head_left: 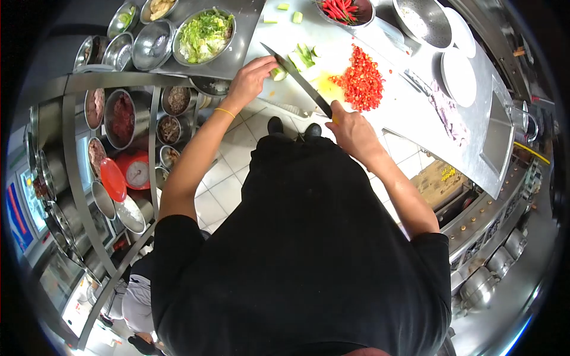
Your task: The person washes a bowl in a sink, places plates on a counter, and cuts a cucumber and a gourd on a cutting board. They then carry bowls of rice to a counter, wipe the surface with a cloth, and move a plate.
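Note:
My right hand point(354, 133) is closed around the handle of a long kitchen knife point(300, 81), whose blade points up and to the left over the white cutting board point(371, 126). At the blade's left side, my left hand point(249, 80) grips a green cucumber piece point(277, 74) with its fingertips. Cut green slices point(304, 57) lie just beyond the blade. A heap of chopped red chillies point(362, 80) covers the board to their right. Farther off sit a few pale green chunks point(297, 17) and a bowl of whole red chillies point(341, 9).
A metal bowl of shredded lettuce point(205, 37) stands at the left among other bowls. White plates point(458, 77), a speckled bowl point(423, 24) and a second knife point(417, 81) are at the right. A rack point(71, 136) with meat containers stands left; another person point(139, 296) is behind it.

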`<state>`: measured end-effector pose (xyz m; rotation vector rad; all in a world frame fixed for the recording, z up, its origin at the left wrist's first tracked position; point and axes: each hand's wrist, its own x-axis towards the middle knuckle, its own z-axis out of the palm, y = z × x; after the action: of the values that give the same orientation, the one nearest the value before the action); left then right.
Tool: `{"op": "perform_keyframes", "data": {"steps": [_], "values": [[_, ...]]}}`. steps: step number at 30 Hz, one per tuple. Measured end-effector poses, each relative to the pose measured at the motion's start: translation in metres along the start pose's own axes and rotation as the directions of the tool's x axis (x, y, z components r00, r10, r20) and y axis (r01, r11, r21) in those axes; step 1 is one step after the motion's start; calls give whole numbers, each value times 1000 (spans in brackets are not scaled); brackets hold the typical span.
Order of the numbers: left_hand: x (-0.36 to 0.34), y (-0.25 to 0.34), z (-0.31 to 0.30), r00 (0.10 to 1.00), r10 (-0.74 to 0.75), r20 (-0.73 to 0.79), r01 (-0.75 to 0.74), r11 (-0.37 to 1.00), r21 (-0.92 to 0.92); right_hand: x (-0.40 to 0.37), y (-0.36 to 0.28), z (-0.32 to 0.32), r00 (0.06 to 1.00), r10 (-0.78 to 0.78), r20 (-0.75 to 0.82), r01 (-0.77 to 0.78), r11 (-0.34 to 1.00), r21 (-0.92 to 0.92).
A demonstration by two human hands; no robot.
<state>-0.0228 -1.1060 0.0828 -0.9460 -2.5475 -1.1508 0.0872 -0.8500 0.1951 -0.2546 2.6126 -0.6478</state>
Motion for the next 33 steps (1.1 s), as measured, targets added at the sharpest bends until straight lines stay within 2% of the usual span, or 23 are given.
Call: {"op": "perform_keyframes", "data": {"steps": [3,8,12,14,18,20,21,24,28,31,33], "values": [[5,5,-5,999,29,30,-30,999,22,-2,-2,-20,999,-2,33,1,1000,23],[3,-2,-1,999,45,25,-45,999,14,28,-5,-9,998,-42,49,41,999,27],[3,-3,-2,996,79,27,-81,995,53,47,-8,7,999,-51,-16,52,997,63],[2,-6,0,997,67,27,-68,997,40,48,-8,4,993,-109,-54,114,989,92],[5,-2,-4,996,49,69,-53,997,56,31,-20,-15,997,-82,1,81,996,36],[3,-6,-2,996,55,69,-60,996,71,23,-27,-23,996,14,89,-16,1000,24],[3,-8,-1,996,62,70,-68,994,88,21,-27,-23,996,14,90,-16,1000,21],[3,-11,1,996,70,60,-72,997,35,21,-23,-10,998,-32,57,32,999,4],[1,-5,-1,994,84,65,-87,996,32,41,-21,18,1000,11,21,-11,1000,-12],[-1,-2,-7,996,3,87,-4,1000,8,55,-11,30,998,-35,-51,38,997,60],[-2,-2,-14,986,94,141,-111,987,118,53,-4,30,996,-60,-70,68,992,109]]}}
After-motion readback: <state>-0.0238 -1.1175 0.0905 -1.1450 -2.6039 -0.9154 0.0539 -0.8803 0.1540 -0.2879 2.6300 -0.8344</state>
